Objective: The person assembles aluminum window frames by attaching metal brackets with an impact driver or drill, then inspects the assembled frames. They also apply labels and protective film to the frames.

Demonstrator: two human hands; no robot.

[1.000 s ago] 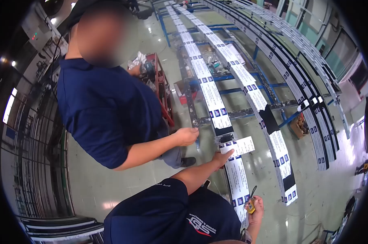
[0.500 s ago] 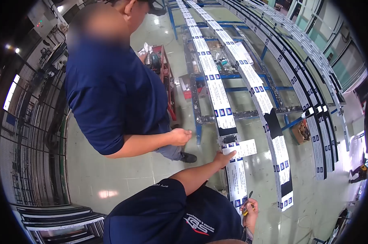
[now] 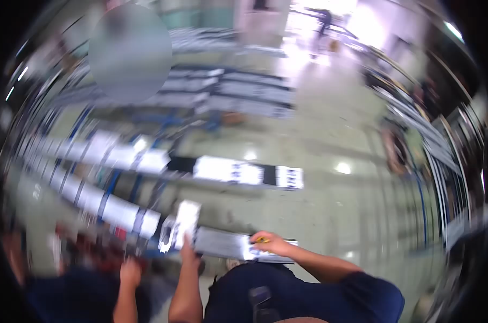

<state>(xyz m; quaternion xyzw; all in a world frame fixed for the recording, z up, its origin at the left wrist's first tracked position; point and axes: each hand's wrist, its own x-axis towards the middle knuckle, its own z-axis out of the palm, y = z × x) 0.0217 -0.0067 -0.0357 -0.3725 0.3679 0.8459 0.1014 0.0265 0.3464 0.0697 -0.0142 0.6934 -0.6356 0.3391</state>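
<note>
Motion blur softens the whole view. My left hand is at the near edge of a long metal profile, its fingers closed on a short white piece of printed film lying across it. Beside that, the profile carries white protective film, with a bare shiny spot left of the hand. My right hand is above the profile's right end, closed around a yellow-handled cutter. The cutter's blade cannot be made out.
A second film-wrapped profile with black bands runs behind, on blue-framed stands. More wrapped profiles lie further back. A co-worker's hand is at the lower left. Racks of long profiles stand right.
My view has swung to the right, so the profiles now run across it and the co-worker appears at the lower left. Both hands keep their holds; the right is now over the profile's end.
</note>
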